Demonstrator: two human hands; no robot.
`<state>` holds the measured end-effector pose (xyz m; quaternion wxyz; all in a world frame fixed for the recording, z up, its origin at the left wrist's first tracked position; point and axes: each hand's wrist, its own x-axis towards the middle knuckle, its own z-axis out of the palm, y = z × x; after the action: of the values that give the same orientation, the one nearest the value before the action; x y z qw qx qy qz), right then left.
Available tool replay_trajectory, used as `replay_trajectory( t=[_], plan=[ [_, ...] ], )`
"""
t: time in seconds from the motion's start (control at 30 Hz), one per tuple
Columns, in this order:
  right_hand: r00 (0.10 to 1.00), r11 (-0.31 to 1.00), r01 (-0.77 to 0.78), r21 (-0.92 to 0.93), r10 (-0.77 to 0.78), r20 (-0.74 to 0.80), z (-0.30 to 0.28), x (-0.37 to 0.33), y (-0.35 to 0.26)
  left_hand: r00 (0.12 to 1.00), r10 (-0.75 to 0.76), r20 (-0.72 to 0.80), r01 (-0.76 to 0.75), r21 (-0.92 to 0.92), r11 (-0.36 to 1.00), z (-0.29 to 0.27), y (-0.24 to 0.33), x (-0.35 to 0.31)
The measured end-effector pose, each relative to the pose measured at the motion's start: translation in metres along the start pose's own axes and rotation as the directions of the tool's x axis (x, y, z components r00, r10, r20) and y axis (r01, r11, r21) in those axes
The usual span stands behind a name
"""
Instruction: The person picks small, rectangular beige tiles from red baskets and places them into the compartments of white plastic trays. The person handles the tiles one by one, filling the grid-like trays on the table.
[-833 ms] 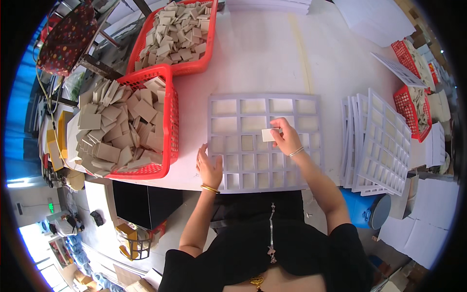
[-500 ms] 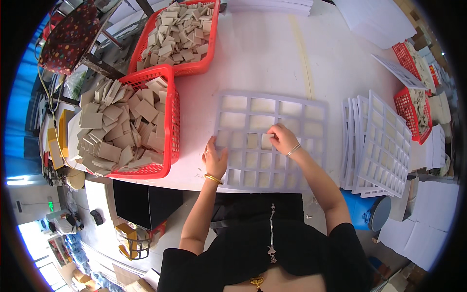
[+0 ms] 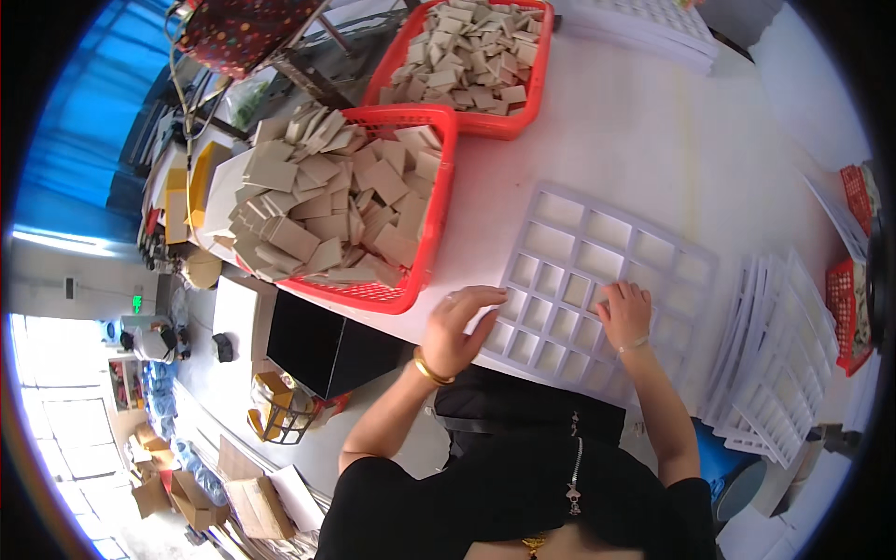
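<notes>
A white grid tray (image 3: 560,261) with rows of rectangular compartments lies on the table in front of me, slanted in view. My right hand (image 3: 625,313) rests palm down over its middle cells, fingers extended, with no tile visible in them. Whatever lies right under those fingertips is hidden. At the tray's left edge is my left hand (image 3: 460,329), its fingers curved and its thumb apart, holding nothing. Pale panels fill the compartments, some with a darker outline.
Left of the tray stands a red basket (image 3: 446,201) heaped with beige square tiles (image 3: 327,201). Behind it is another red basket (image 3: 537,89) of smaller tiles. Several white grid frames (image 3: 784,345) lean together at the right. A white stack (image 3: 644,33) sits at the far edge.
My view has turned left, shifting everything rightward and tilting it. The right hand has gone from pinching a small tile to lying over the cells. My left hand's fingers have curved.
</notes>
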<state>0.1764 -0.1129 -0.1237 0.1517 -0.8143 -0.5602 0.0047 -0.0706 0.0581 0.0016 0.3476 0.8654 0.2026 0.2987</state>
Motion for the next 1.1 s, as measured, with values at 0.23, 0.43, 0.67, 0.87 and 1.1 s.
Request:
replay_trajectory(
  t=[0.23,0.43,0.67,0.87,1.1],
  plan=[
    [1.0,0.999,-0.019,0.051,0.02,-0.017,-0.009,-0.022,-0.009,0.972,-0.233,0.015,0.176,0.611,0.772,-0.147,-0.068,0.039],
    [0.999,0.996,-0.038,0.085,0.037,0.015,-0.011,-0.026,-0.008,0.628,-0.729,0.273,0.199,0.849,0.49,-0.185,-0.14,0.018],
    [1.0,0.998,-0.027,0.059,0.027,-0.015,-0.007,-0.024,-0.005,0.477,-0.809,0.343,0.078,0.901,0.427,-0.164,-0.15,0.039],
    [0.998,0.998,-0.052,0.043,0.05,0.04,-0.006,-0.022,-0.006,0.882,-0.382,0.276,-0.054,0.864,0.501,-0.168,-0.181,0.013],
    [0.997,0.962,-0.003,0.272,0.025,-0.079,-0.021,-0.005,-0.017,0.966,0.122,-0.228,0.034,0.58,0.814,-0.136,-0.125,0.057]
  ],
)
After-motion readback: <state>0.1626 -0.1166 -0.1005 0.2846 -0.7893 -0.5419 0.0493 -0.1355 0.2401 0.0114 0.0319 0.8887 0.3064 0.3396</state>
